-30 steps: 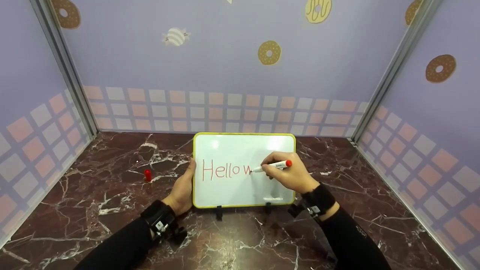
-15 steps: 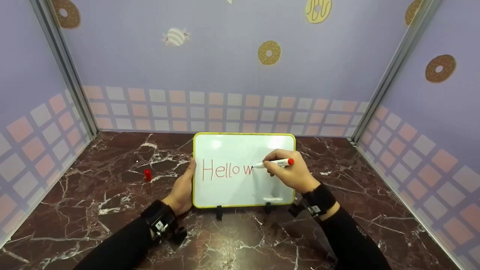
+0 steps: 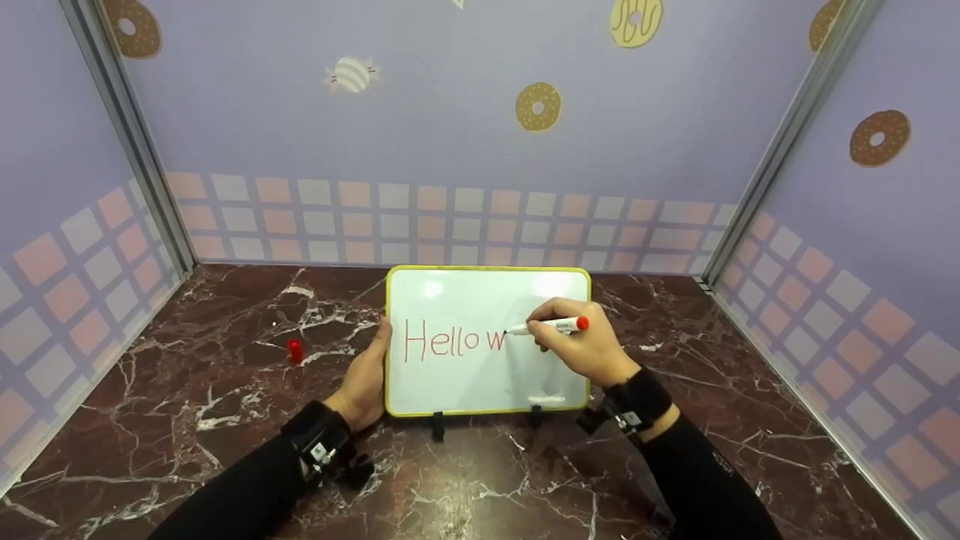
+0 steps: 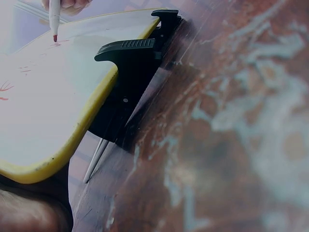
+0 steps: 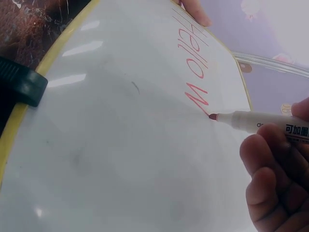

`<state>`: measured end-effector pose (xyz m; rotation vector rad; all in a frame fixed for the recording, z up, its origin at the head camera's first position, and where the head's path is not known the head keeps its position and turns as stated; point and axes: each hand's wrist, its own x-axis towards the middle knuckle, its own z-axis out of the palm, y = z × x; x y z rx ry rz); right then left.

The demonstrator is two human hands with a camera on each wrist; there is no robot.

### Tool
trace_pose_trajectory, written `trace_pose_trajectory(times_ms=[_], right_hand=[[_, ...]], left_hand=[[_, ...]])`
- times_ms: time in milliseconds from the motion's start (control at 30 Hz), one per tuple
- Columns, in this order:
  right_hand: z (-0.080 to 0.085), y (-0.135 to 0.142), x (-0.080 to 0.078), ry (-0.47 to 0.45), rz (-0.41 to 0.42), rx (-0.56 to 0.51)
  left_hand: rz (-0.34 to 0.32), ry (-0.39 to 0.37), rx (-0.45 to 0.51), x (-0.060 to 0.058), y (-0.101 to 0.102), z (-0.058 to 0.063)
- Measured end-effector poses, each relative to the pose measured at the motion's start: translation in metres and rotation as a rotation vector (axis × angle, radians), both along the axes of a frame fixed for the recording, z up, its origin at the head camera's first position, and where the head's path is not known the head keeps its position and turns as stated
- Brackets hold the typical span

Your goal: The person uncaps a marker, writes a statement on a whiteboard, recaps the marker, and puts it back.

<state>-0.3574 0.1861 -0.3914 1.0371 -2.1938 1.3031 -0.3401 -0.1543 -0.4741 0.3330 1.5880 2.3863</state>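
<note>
A whiteboard (image 3: 450, 390) with a yellow frame leans back on black clips, with "Hello w" in red across its middle. My left hand (image 3: 365, 382) grips the board's left edge, thumb along the frame and fingers hidden behind. My right hand (image 3: 581, 341) pinches a white marker (image 3: 559, 325) with a red end. In the right wrist view the red tip of the marker (image 5: 246, 121) meets the end of the "w" stroke. The marker (image 4: 54, 17) also shows in the left wrist view, tip down at the board.
A red marker cap (image 3: 295, 350) stands on the dark marbled table (image 3: 225, 442), left of the board. Black clips (image 3: 438, 426) hold the board's lower edge. Patterned panels (image 3: 450, 150) close off the back and sides.
A second ago the "w" was partly drawn; its last stroke now runs up to the top. My right hand rose slightly with the marker, then stayed there. The left hand kept its place.
</note>
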Motion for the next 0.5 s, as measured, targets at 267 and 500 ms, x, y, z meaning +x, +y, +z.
trace_pose_trajectory(times_ms=[267, 500], right_hand=[[0.0024, -0.0006, 0.0009, 0.022, -0.001, 0.005], [0.0032, 0.003, 0.0, 0.035, 0.012, 0.001]], left_hand=[[-0.024, 0.032, 0.013, -0.0009, -0.0008, -0.0015], [-0.021, 0.029, 0.016, -0.0005, -0.0006, -0.0015]])
